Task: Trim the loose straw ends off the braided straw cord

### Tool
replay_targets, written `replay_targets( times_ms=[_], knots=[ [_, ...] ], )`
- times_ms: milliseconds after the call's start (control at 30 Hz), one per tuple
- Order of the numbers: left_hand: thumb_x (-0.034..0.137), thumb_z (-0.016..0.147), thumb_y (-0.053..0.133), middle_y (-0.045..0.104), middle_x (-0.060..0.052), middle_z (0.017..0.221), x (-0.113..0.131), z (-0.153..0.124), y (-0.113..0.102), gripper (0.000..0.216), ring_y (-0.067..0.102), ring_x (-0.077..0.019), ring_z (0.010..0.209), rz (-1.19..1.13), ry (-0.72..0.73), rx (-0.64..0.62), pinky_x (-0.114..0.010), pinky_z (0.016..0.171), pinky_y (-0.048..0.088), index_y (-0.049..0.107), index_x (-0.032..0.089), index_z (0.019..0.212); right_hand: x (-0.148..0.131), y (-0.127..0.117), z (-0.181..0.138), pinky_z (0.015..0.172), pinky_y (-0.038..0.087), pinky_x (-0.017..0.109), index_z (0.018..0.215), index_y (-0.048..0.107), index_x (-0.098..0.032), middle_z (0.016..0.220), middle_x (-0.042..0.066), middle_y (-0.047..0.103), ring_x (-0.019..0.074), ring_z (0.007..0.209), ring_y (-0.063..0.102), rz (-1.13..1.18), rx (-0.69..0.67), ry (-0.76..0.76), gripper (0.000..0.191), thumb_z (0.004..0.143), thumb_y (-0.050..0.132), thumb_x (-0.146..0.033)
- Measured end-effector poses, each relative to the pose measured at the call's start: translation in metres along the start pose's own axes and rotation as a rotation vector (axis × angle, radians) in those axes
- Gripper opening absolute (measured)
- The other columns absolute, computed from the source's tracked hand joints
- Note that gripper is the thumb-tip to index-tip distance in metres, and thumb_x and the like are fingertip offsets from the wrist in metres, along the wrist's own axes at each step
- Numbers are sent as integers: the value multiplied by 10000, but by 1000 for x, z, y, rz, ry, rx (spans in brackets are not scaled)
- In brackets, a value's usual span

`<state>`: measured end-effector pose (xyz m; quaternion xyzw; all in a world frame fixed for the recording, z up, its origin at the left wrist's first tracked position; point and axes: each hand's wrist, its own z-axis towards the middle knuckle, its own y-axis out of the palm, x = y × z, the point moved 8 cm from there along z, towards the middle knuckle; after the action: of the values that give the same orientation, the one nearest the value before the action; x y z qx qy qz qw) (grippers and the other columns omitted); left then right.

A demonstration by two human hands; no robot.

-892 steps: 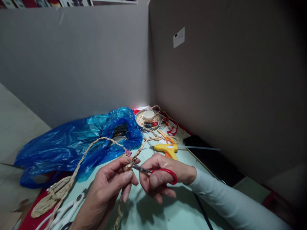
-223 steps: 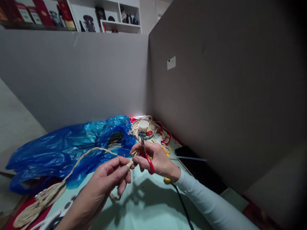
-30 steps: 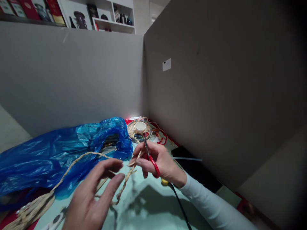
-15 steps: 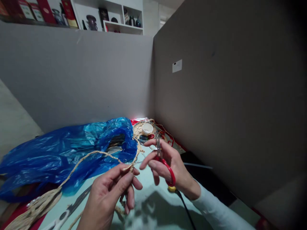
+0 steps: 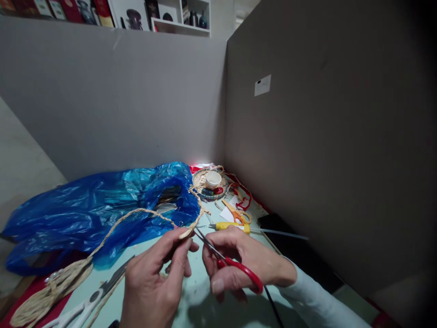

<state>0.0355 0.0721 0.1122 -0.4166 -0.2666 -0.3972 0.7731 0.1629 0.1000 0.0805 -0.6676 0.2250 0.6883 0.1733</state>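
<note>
Left hand (image 5: 153, 284): thumb and fingertips are pinched tight on the frayed end of the braided straw cord (image 5: 136, 215), with the palm turned away from the camera.
Right hand (image 5: 244, 264): fingers are curled through the loops of the red-handled scissors (image 5: 241, 269). The slim steel blades angle up and left, and their tips sit just beside the pinched cord end.
Cord: pale, dry and rough, a flat plait. It arcs up from the pinch and sweeps left over the bag, then runs down into a loose straw bundle (image 5: 37, 303) at the lower left edge.
Table (image 5: 201, 303): smooth mint-green top under both hands.
Lower left: white-handled scissors (image 5: 87, 306) lie flat with long grey blades, close to the left wrist.
Bag: a blue plastic bag (image 5: 85, 212), glossy and crinkled, is slumped wide across the left of the table.
Beyond the hands: a yellow glue gun (image 5: 229, 226) lies on its side, with orange scissors (image 5: 235, 211) just behind it.
Far corner: a round woven tray (image 5: 200, 178) holds a small white cup (image 5: 213, 178), and a red cord (image 5: 244, 201) is tangled to its right.
Surround: plain matte grey partition (image 5: 136, 105).
</note>
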Motion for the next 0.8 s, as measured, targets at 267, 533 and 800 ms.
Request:
replay_targets(
  times_ms=[267, 533, 800],
  knots=[
    [258, 812, 674, 574, 72, 490, 5, -2, -3, 125, 534, -124, 411, -6, -102, 130, -224, 451, 416, 759, 269, 904, 10, 2, 0, 399, 485, 141, 796, 539, -143, 681, -13, 642, 48, 418, 547, 30, -60, 64, 338, 765, 777, -382],
    [267, 829, 664, 588, 62, 515, 4, -3, -4, 130, 551, -127, 434, 59, -96, 152, -228, 466, 415, 756, 238, 916, 9, 6, -1, 371, 444, 117, 787, 536, -142, 687, -12, 638, 27, 386, 505, 84, -95, 63, 341, 744, 791, -364],
    [220, 777, 705, 775, 20, 756, 4, -5, -5, 159, 604, -140, 475, 1, -83, 216, -246, 491, 448, 783, 268, 908, 15, 5, 4, 376, 461, 119, 788, 552, -125, 698, 5, 653, 48, 429, 557, 166, -57, 30, 346, 701, 820, -325]
  ],
)
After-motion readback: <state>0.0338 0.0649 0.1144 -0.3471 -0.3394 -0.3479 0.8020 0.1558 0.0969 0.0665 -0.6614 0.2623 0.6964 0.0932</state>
